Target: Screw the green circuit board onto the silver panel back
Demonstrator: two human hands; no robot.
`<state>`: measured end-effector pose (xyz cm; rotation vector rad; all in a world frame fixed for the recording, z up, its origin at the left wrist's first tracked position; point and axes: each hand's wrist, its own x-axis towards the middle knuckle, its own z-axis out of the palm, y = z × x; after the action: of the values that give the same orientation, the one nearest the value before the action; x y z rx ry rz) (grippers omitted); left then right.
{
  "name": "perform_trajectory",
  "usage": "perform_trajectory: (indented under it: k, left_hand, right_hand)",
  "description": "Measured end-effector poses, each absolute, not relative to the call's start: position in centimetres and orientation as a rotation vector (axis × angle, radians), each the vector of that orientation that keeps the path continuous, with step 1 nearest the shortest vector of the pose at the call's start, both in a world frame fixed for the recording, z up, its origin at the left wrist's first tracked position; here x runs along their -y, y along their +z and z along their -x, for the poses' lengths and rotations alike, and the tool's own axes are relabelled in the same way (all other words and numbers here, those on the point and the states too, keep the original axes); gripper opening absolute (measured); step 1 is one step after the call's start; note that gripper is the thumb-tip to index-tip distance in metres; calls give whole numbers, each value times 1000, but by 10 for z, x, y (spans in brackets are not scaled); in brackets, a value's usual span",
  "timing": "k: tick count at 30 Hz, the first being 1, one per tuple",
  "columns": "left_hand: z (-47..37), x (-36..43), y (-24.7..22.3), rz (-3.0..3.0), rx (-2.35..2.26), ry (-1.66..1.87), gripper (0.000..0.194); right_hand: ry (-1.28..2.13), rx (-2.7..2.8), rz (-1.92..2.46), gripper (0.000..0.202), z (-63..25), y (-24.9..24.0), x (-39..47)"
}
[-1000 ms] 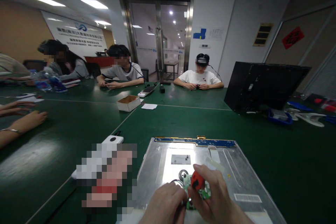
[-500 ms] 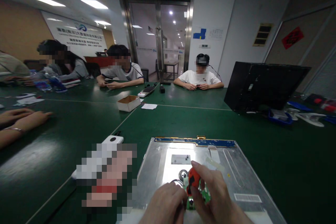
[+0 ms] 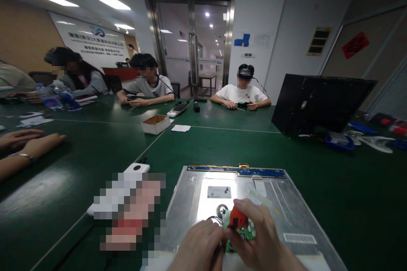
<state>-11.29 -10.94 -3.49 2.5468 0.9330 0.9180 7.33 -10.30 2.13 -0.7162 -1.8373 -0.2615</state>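
Your right hand (image 3: 263, 233) has its thumb and fingers closed on a round orange handle (image 3: 238, 216) with some black on it. That handle is right over a green circuit board (image 3: 226, 219). Your left hand (image 3: 201, 243) is curled at the board's left side, but I can't tell if it grips anything. Under both hands is a flat silver panel (image 3: 300, 211) on the green surface (image 3: 365, 203). One blue strip (image 3: 260, 172) runs along the panel's far edge, and a white label (image 3: 299, 239) is near its right edge. Past the panel's left edge lies a long white thing (image 3: 141, 168), partly blurred. Toward the surface's far edge sits a small open box (image 3: 156, 126).
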Motion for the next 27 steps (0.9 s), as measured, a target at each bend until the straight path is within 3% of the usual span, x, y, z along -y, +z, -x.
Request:
perform_trajectory:
  k: [8,19,27]
  left_hand:
    - [110,105,-40,-2570,-884,1043,22]
    - [113,110,-36,-2579,-950,902,31]
    - [112,109,-32,-2569,-942,869,18]
  right_hand:
    - [-227,1927,788,42,-89,0,107]
    - [-380,1787,731,22,-70,26,102]
    - [-215,1924,743,41,-86,7,106]
